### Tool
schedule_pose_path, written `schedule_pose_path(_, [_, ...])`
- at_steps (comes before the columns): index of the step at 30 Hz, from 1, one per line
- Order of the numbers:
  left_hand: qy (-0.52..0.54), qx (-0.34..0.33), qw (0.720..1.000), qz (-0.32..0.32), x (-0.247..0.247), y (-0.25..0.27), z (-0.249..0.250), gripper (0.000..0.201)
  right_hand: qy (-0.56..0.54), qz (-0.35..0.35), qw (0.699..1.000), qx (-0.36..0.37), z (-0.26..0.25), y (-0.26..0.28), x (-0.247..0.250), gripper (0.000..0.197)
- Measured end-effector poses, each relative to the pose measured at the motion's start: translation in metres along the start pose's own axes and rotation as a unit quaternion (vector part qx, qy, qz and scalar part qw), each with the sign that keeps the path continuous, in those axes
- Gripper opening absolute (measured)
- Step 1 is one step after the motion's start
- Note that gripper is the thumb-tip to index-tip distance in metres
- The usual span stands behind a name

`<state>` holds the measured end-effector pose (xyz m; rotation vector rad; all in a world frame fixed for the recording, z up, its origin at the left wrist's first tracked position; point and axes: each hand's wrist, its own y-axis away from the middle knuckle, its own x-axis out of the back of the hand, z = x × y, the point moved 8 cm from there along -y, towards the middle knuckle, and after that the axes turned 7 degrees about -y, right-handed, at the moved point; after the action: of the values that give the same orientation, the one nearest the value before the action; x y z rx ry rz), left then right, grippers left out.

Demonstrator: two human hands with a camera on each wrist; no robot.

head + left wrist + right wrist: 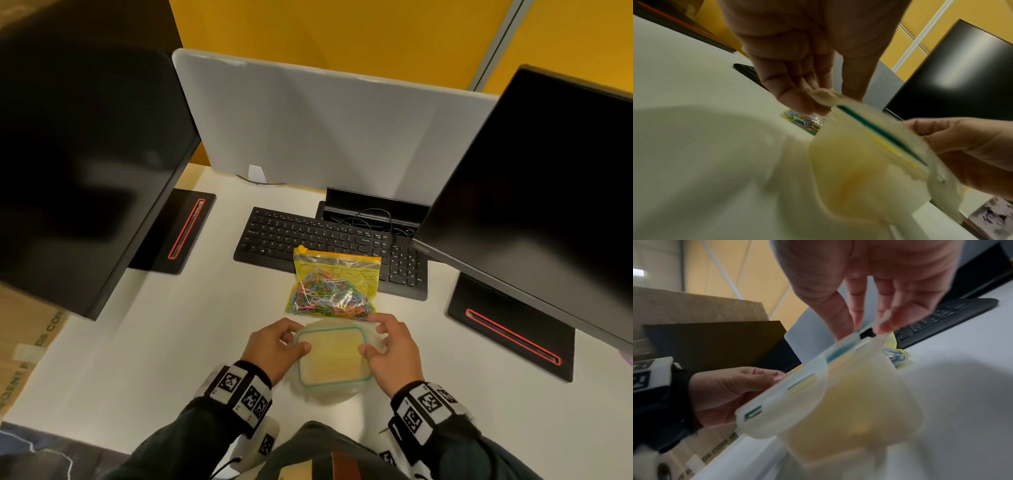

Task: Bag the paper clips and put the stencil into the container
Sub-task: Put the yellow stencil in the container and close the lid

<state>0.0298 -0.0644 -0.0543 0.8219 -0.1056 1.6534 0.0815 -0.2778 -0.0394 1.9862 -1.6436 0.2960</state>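
Observation:
A translucent container (334, 363) with a teal-sealed lid sits between my hands near the desk's front edge. Something flat and yellow shows through its lid and walls, too blurred to identify. My left hand (296, 339) grips the lid's left edge, pinching a lid flap (824, 95) in the left wrist view. My right hand (373, 339) grips the right edge, fingertips on another flap (881, 319). In both wrist views the container (859, 170) (849, 402) looks tilted and raised over its shadow. Behind it lies a yellow zip bag of coloured paper clips (334, 286), zipped along the top.
A black keyboard (329, 246) lies behind the bag, its top edge resting on it. Two dark monitors (85, 171) (548, 192) flank the white desk (171, 342) on black bases. A grey divider (325, 130) stands at the back. A cardboard box (30, 342) sits left of the desk.

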Motion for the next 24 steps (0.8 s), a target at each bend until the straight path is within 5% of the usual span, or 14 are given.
schedule_pose_path(3, [-0.013,-0.019,1.0,-0.007,-0.004,-0.001,0.006,0.025,-0.043,-0.009,0.993,-0.11,0.029,0.0,-0.005,0.028])
schedule_pose_path(10, [-0.009,-0.018,1.0,-0.009,-0.008,-0.015,0.002,0.018,-0.116,-0.037,0.985,-0.119,0.038,-0.002,-0.007,0.012])
schedule_pose_path(15, [-0.052,0.027,0.998,0.035,0.003,-0.016,-0.008,0.034,0.091,-0.032,0.988,-0.118,0.028,-0.002,0.011,0.038])
schedule_pose_path(19, [-0.19,0.029,0.979,-0.074,-0.011,-0.015,-0.008,0.048,0.186,-0.156,0.964,-0.112,0.028,0.0,-0.012,0.037])
schedule_pose_path(24, [0.03,0.078,0.982,-0.167,-0.031,-0.012,-0.018,0.041,-0.093,-0.228,0.943,-0.223,0.033,0.004,-0.029,0.032])
